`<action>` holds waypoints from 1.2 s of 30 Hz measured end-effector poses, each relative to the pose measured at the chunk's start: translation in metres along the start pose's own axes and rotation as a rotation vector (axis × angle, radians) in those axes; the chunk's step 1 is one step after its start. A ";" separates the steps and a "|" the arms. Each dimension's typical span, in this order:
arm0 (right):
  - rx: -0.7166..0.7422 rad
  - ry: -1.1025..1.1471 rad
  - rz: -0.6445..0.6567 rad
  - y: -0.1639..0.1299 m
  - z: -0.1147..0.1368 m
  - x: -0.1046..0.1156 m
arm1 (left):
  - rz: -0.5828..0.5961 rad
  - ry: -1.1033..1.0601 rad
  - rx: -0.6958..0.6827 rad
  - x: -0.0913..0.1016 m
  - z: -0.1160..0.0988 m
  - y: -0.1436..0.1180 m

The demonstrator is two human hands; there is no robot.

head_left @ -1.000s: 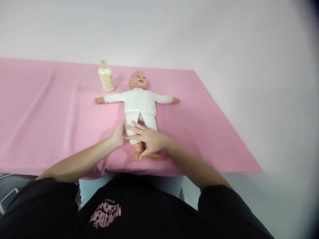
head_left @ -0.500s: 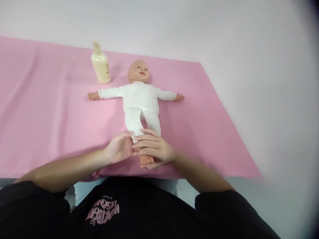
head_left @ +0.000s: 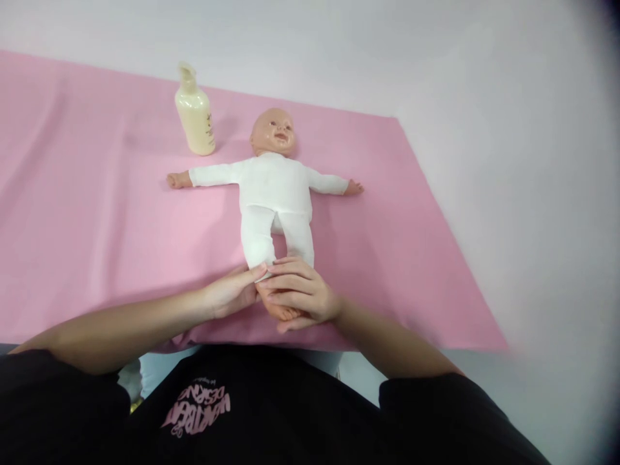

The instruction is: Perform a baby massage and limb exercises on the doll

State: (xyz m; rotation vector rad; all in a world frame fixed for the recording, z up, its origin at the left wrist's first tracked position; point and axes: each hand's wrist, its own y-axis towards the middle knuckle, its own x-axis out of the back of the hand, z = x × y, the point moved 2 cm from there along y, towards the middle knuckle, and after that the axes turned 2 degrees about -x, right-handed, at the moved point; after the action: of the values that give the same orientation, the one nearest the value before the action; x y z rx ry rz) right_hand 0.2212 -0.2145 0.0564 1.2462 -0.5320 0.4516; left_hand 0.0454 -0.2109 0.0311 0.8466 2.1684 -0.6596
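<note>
A baby doll (head_left: 276,184) with a white cloth body lies on its back, arms stretched out to both sides, its feet toward me. My left hand (head_left: 235,292) grips the doll's lower leg on the left side, thumb on top near the trouser hem and fingers underneath. Around the same leg and its bare foot (head_left: 279,309) curls my right hand (head_left: 307,294), its fingers lying across the shin. The doll's other foot is hidden behind my right hand.
A cream pump bottle (head_left: 196,119) stands upright left of the doll's head. Pink cloth (head_left: 387,258) covers the table, with folds at the left. Its front edge runs close to my body, and a pale wall or floor lies beyond.
My left hand has closed on the doll's lower leg, its thumb now on top. More of the bare foot shows between my hands. The view has shifted slightly.
</note>
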 end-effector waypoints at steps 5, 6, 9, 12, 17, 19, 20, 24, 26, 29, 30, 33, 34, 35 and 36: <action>-0.008 0.071 0.060 -0.003 -0.002 -0.001 | 0.052 -0.012 0.060 -0.005 -0.004 0.001; -0.014 0.079 0.072 -0.003 -0.003 -0.002 | 0.064 -0.013 0.079 -0.006 -0.005 0.001; -0.032 0.051 0.143 -0.004 -0.005 -0.003 | 0.073 -0.025 0.128 -0.006 -0.005 0.001; -0.053 -0.008 0.215 -0.005 -0.005 -0.003 | 0.043 -0.027 0.131 -0.002 -0.003 0.001; -0.062 -0.013 0.174 -0.006 -0.004 -0.003 | 0.142 -0.055 0.150 -0.001 0.000 0.000; -0.052 -0.016 0.135 -0.006 -0.004 -0.003 | 0.173 -0.059 0.132 0.000 0.000 -0.001; -0.045 -0.018 0.117 -0.005 -0.004 -0.002 | 0.183 -0.056 0.123 0.001 0.000 -0.002; -0.018 -0.015 0.063 -0.003 -0.006 0.000 | 0.224 -0.041 0.075 0.002 -0.001 -0.004; -0.005 -0.008 0.051 -0.002 -0.007 0.000 | 0.229 -0.034 0.058 0.002 -0.002 -0.005; 0.012 -0.008 0.061 -0.001 -0.007 0.001 | 0.204 -0.025 0.059 0.001 -0.003 -0.005; 0.015 -0.012 0.064 -0.002 -0.007 0.001 | 0.197 -0.023 0.060 0.001 -0.003 -0.005; -0.001 -0.022 0.065 -0.002 -0.005 0.001 | 0.198 -0.022 0.063 0.001 -0.004 -0.004; -0.013 -0.017 0.064 -0.003 -0.004 0.001 | 0.194 -0.025 0.065 0.000 -0.004 -0.004; -0.026 -0.005 0.057 -0.003 -0.002 0.000 | 0.183 -0.032 0.064 0.000 -0.005 -0.004; -0.040 0.010 0.047 -0.003 -0.001 0.000 | 0.167 -0.038 0.065 0.000 -0.006 -0.004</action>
State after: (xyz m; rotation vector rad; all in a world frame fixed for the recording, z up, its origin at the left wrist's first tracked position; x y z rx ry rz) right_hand 0.2229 -0.2144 0.0537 1.1950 -0.5607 0.4843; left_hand 0.0405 -0.2097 0.0354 1.0287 2.0256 -0.6594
